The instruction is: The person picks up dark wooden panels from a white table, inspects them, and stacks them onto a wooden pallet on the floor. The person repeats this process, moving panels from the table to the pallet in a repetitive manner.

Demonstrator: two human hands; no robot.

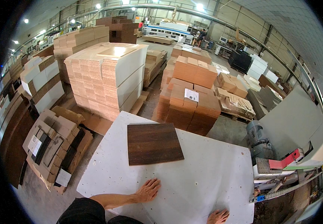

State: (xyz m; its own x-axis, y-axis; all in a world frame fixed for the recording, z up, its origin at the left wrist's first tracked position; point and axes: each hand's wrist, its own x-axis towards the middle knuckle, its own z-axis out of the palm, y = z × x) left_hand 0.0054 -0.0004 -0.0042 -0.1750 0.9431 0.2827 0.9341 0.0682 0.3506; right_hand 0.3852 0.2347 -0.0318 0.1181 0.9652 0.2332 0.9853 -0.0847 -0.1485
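Observation:
A dark brown wood-grain board [154,143] lies flat on the white worktable [210,168], toward its far left side. My left hand [148,190] rests palm down on the tabletop just nearer than the board, apart from it. Its fingers are stretched out and hold nothing. At the table's near edge, to the right, my right hand [218,217] lies with its fingers on the white surface. The picture's lower rim cuts off its wrist, and nothing shows in its grasp.
Pallets hold a tall stack of pale boards [94,82] and reddish-brown board stacks [185,106] beyond the table. Wrapped bundles [51,143] stand at left. A machine with a grey motor [258,136] and red bracket [286,159] adjoins the right side. People are far off.

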